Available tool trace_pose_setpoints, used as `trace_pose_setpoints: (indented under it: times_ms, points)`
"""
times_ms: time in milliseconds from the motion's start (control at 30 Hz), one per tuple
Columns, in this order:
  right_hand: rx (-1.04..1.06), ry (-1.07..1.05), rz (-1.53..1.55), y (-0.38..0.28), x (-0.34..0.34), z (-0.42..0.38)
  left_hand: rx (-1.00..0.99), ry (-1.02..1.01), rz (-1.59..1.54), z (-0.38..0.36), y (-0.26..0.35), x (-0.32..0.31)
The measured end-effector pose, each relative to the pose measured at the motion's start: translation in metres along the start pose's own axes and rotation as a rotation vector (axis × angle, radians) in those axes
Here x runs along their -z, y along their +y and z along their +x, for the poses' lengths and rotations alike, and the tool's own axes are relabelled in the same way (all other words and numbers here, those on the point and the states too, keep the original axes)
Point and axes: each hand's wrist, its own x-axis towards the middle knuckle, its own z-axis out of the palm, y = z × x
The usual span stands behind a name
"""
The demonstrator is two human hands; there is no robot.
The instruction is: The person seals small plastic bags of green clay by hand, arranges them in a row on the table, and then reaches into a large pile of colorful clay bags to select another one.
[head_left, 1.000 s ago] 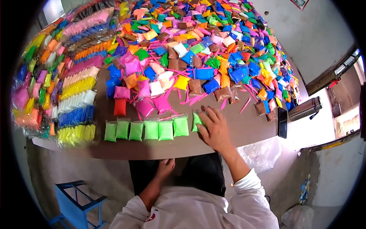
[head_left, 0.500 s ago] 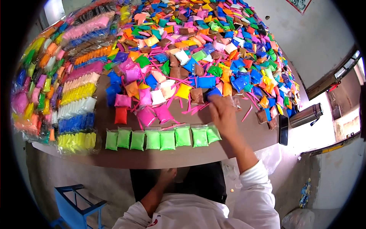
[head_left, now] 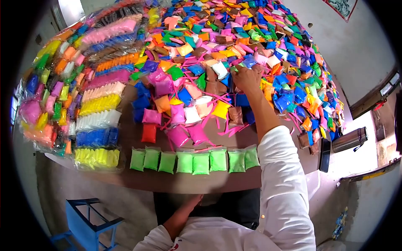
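My right hand [head_left: 247,79] reaches far into the heap of small coloured packets [head_left: 217,42]. Its fingers are bent down onto a light green packet [head_left: 239,67], most of which they cover. A white packet [head_left: 219,70] lies just left of the hand. Nearer me, a row of several light green clay-like packets [head_left: 184,162] runs along the front of the table. My left hand [head_left: 193,203] rests low by my lap, below the table edge, and its fingers are mostly hidden.
Bundled packets in clear wrap [head_left: 98,138] are stacked at the left of the table [head_left: 176,182]. Pink strips [head_left: 208,119] lie among the loose packets. On the right are a phone [head_left: 324,155] and a steel flask [head_left: 350,139]. A blue stool [head_left: 86,221] stands lower left.
My right hand has moved away from me, from the heap's near edge to the light green packet deeper in. My left hand stays low. The whole view has shifted slightly.
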Motion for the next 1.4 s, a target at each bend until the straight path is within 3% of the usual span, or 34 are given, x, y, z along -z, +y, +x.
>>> trace_pose_setpoints:
  times_ms: [67, 133, 167, 233, 300, 333, 400, 433, 467, 500, 533, 567, 633, 667, 700, 767, 833, 900, 967, 1233, 1300, 1400]
  points:
    - [-0.072, -0.018, 0.023, -0.014, 0.007, -0.002, 0.093, -0.103, 0.089, -0.003, 0.028, 0.013]
    - [-0.146, -0.035, 0.046, -0.021, 0.010, -0.001, 0.559, -0.062, -0.508, -0.003, 0.048, 0.018]
    - [-0.165, -0.021, 0.045, -0.021, 0.010, 0.002, 0.559, -0.060, -0.504, -0.003, 0.045, 0.018]
    - [-0.184, -0.006, 0.043, -0.016, 0.007, 0.006, 0.391, -0.026, -0.380, -0.004, 0.027, 0.012]
    - [-0.243, 0.243, 0.375, -0.003, 0.000, 0.010, 0.218, 0.004, -0.258, -0.003, 0.011, 0.005]
    - [-0.244, 0.247, 0.371, -0.001, 0.007, 0.006, 0.130, 0.017, -0.198, -0.003, 0.008, 0.004]
    - [-0.148, 0.260, 0.841, -0.002, 0.035, -0.013, 0.205, 0.004, -0.287, -0.004, 0.011, 0.006]
    - [-0.149, 0.260, 0.832, -0.003, 0.050, -0.027, 0.282, -0.004, -0.375, -0.004, 0.016, 0.008]
    - [-0.119, 0.193, 1.084, -0.004, 0.065, -0.045, 0.281, -0.014, -0.379, -0.003, 0.026, 0.012]
    - [-0.091, 0.121, 1.333, -0.005, 0.079, -0.066, 0.158, -0.023, -0.354, -0.003, 0.040, 0.017]
    - [-0.107, 0.094, 1.357, -0.006, 0.091, -0.086, 0.034, -0.034, -0.330, -0.001, 0.054, 0.022]
    - [-0.124, 0.066, 1.379, -0.007, 0.102, -0.107, 0.035, -0.049, -0.338, 0.001, 0.066, 0.025]
    - [-0.151, 0.013, 1.328, -0.008, 0.123, -0.148, 0.223, -0.160, -0.410, -0.001, 0.082, 0.030]
    - [-0.207, -0.024, 1.403, -0.011, 0.132, -0.169, 0.229, -0.027, -0.454, -0.004, 0.062, 0.015]
    - [-0.263, -0.062, 1.480, -0.017, 0.142, -0.189, 0.236, -0.037, -0.454, -0.012, 0.075, 0.016]
    - [-0.174, -0.209, 1.376, -0.002, 0.136, -0.223, 0.270, -0.108, -0.460, -0.023, 0.126, 0.030]
    - [-0.290, -0.304, 1.479, -0.023, 0.158, -0.253, 0.331, -0.173, -0.465, -0.030, 0.140, 0.027]
    - [-0.335, -0.404, 1.572, -0.031, 0.162, -0.277, 0.189, -0.260, -0.375, -0.039, 0.162, 0.032]
    - [-0.278, -0.502, 1.440, -0.022, 0.152, -0.304, 0.072, -0.269, -0.294, -0.045, 0.187, 0.041]
    - [-0.167, -0.687, 1.573, -0.044, 0.170, -0.340, -0.160, -0.163, -0.494, -0.054, 0.258, 0.084]
    - [-0.323, -0.709, 1.654, -0.051, 0.176, -0.339, -0.161, -0.164, -0.476, -0.053, 0.254, 0.083]
    - [-0.310, -0.764, 1.644, -0.046, 0.169, -0.341, -0.149, -0.172, -0.457, -0.054, 0.251, 0.080]
